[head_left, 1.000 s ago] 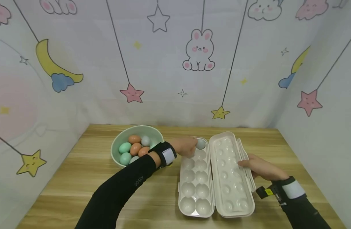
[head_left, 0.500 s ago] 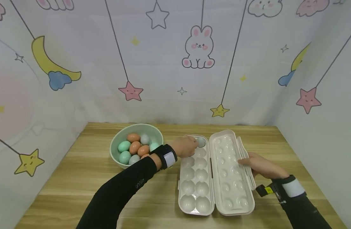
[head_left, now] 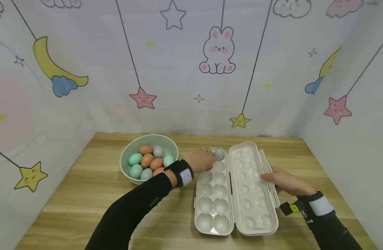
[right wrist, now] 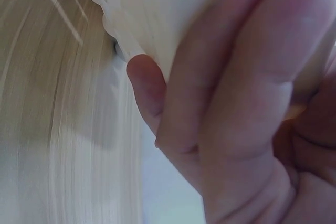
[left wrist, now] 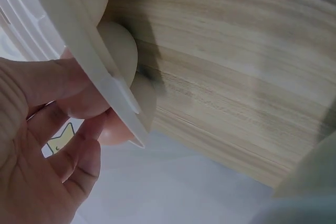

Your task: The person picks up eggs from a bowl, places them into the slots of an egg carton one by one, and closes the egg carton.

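Observation:
At the far left corner of the cream egg box (head_left: 214, 199), my left hand (head_left: 201, 160) reaches over the tray. Thumb and fingers pinch a brown egg (left wrist: 84, 100) close over the compartments in the left wrist view. Another brown egg (left wrist: 115, 131) sits beyond it at the tray's end; the hand hides both in the head view. A grey egg (head_left: 219, 155) lies in the far right compartment. My right hand (head_left: 286, 181) holds the outer edge of the opened lid (head_left: 252, 194), thumb on top, with its other fingers beneath in the right wrist view (right wrist: 226, 87).
A pale green bowl (head_left: 126, 152) with several brown, green and grey eggs stands left of the box, beneath the left forearm. All of it rests on a wooden table (head_left: 85, 194). A patterned white curtain (head_left: 175, 118) rises behind and at the sides.
My left hand shifts slightly at the far left compartments, its fingertips drawing back a little from the grey egg. My right hand keeps its hold on the lid.

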Demonstrator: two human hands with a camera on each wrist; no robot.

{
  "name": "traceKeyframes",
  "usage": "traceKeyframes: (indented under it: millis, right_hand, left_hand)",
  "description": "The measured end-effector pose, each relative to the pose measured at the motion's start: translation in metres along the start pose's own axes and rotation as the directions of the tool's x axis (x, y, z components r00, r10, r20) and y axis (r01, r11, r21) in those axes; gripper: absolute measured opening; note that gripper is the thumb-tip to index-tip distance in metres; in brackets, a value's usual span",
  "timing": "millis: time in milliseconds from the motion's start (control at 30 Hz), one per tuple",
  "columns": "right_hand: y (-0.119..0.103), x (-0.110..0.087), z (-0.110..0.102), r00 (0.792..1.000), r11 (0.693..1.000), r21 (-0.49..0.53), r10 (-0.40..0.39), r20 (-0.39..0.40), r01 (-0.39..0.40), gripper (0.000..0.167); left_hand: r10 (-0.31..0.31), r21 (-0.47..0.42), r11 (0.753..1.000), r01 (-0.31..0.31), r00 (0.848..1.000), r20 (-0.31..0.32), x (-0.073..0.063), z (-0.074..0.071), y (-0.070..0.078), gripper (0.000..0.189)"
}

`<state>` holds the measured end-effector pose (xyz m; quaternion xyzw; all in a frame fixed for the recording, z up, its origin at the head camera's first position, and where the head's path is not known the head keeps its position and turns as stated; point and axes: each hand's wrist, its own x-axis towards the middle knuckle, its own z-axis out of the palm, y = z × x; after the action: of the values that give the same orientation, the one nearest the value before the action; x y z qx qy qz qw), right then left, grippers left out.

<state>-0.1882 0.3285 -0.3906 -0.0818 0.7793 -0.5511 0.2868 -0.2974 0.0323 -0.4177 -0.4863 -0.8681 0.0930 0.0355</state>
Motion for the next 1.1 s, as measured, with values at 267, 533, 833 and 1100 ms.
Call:
traceKeyframes:
  millis: [267,533,833,1100]
  right_hand:
    - [-0.004,-0.003,-0.002,1.0,1.0,-0.019,-0.014,-0.02,0.014,0.065]
    - [-0.006,-0.006,-0.002,0.999,1.0,-0.019,-0.009,-0.031,0.008,0.063]
    - [-0.006,-0.003,0.0,1.0,1.0,-0.014,-0.022,-0.01,0.022,0.06]
    - [-0.003,-0.002,0.003,1.0,1.0,-0.013,-0.024,0.001,0.024,0.06]
  left_hand:
    - [-0.007,-0.295,0.955,0.019,0.999,0.042,0.003,-0.016,-0.013,0.02]
    - [-0.174,-0.457,0.855,0.243,0.966,0.189,-0.035,-0.068,-0.069,0.021]
    - [-0.356,-0.322,0.82,0.474,0.861,0.362,-0.068,-0.056,-0.11,0.019]
    - [-0.447,-0.299,0.746,0.595,0.781,0.436,-0.085,-0.027,-0.114,0.027]
